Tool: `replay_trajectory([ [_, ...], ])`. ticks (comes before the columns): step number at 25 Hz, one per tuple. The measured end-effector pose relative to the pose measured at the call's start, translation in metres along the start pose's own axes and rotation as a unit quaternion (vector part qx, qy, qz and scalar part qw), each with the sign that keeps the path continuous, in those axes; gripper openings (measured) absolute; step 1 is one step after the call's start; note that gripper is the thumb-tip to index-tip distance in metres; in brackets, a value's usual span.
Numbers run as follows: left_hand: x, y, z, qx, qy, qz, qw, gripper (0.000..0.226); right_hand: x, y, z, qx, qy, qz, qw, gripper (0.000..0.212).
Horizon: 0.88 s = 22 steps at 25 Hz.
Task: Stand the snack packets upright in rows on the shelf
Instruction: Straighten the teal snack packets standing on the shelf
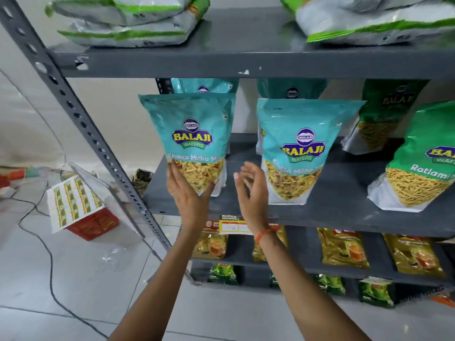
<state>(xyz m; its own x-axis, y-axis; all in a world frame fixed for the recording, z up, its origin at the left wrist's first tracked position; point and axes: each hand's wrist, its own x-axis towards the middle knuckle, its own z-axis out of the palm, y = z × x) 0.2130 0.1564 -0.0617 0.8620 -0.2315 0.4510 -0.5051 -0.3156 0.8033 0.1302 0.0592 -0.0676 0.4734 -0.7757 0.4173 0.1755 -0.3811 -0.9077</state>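
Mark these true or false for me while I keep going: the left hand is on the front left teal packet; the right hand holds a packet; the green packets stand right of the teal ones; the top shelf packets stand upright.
1. The left hand touches the front left teal snack packet. True.
2. The right hand holds a packet. False: it is open, in the gap between the two front teal packets, its grip on nothing.
3. The green snack packets stand to the right of the teal ones on the grey metal middle shelf. True.
4. The white and green bags on the top shelf stand upright. False: they lie flat, stacked.
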Motion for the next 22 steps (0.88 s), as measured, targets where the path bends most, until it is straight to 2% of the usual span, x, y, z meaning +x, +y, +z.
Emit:
replay_trajectory([
  [1,0.012,-0.018,-0.006,-0.004,-0.030,-0.048,0.998,0.102,0.003,0.007,0.015,0.002,-0.057,0.059,0.997,0.048],
  [3,0.032,-0.045,-0.014,-0.052,-0.140,-0.120,0.982,0.098,0.010,0.023,0.029,0.001,-0.142,0.166,0.976,0.068],
  [5,0.045,-0.062,-0.019,-0.092,-0.218,-0.142,0.961,0.086,0.016,0.037,0.036,0.010,-0.186,0.202,0.962,0.075],
  [8,0.051,-0.071,-0.023,-0.085,-0.216,-0.162,0.959,0.073,0.015,0.048,0.045,0.010,-0.185,0.192,0.964,0.067],
  [16,0.052,-0.065,-0.029,-0.077,-0.216,-0.174,0.958,0.073,0.012,0.039,0.051,-0.011,-0.157,0.190,0.969,0.065],
  [17,0.054,-0.065,-0.029,-0.065,-0.218,-0.176,0.958,0.073,0.012,0.040,0.050,-0.010,-0.165,0.192,0.967,0.065],
  [19,0.051,-0.057,-0.035,0.024,-0.234,-0.176,0.956,0.070,0.008,0.029,0.046,-0.057,-0.181,0.197,0.962,0.067],
  [22,0.031,-0.013,-0.035,0.233,-0.262,-0.159,0.923,0.043,0.015,0.000,0.029,-0.215,-0.228,0.169,0.935,0.062],
])
